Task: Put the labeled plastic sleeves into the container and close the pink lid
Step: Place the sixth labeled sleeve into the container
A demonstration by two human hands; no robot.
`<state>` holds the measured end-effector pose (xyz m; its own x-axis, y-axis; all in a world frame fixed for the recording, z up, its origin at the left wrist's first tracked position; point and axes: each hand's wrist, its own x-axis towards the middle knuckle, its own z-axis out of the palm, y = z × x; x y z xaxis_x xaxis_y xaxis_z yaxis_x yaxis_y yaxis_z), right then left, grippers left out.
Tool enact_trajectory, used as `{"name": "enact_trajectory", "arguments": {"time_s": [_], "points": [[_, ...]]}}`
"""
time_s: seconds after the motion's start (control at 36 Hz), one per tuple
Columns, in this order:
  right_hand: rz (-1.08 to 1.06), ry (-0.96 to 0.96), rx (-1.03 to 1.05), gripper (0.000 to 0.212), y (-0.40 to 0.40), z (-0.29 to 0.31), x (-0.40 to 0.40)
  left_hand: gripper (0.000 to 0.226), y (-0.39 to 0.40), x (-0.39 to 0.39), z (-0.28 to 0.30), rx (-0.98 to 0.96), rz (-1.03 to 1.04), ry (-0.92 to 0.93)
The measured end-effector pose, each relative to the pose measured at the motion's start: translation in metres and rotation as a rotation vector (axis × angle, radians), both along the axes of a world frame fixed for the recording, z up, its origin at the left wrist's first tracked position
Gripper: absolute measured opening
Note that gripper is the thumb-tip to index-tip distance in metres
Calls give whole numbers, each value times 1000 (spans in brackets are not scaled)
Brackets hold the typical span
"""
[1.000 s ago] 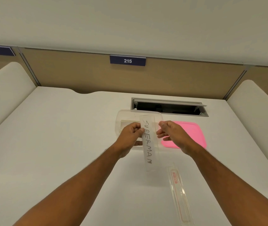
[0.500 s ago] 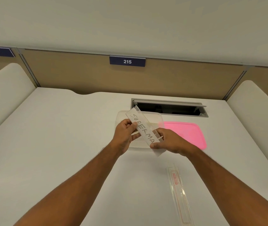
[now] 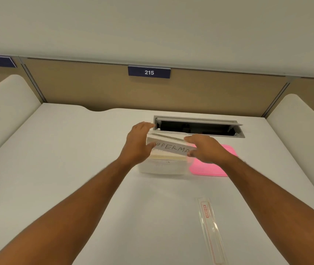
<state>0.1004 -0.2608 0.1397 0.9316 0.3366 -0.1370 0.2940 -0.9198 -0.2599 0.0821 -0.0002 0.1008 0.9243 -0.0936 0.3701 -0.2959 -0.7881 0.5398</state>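
A clear plastic container [image 3: 162, 168] stands on the white desk [image 3: 76, 169], with other sleeves lying inside it. A plastic sleeve [image 3: 171, 148] marked "SUPERMA…" lies almost level over the container's open top. My left hand [image 3: 138, 144] pinches its left end and my right hand [image 3: 204, 148] holds its right end. The pink lid [image 3: 211, 168] lies flat on the desk to the right of the container, partly under my right hand. A second clear sleeve [image 3: 210, 230] with a red label lies on the desk near my right forearm.
A rectangular cable opening [image 3: 198, 128] with a raised grey flap sits in the desk just behind the container. White side dividers [image 3: 5, 104] rise at both sides. A tan back panel carries a "215" plate [image 3: 149, 72].
The sleeve has swung from hanging upright to lying across the container's top. Both hands moved forward and down with it, now at its two ends.
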Motion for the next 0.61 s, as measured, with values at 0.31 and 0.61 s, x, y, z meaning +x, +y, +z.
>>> {"name": "enact_trajectory", "arguments": {"time_s": [0.31, 0.61], "points": [[58, 34, 13, 61, 17, -3, 19, 60, 8, 17, -2, 466, -149, 206], [145, -7, -153, 40, 35, -33, 32, 45, 14, 33, -17, 549, -129, 313]]}}
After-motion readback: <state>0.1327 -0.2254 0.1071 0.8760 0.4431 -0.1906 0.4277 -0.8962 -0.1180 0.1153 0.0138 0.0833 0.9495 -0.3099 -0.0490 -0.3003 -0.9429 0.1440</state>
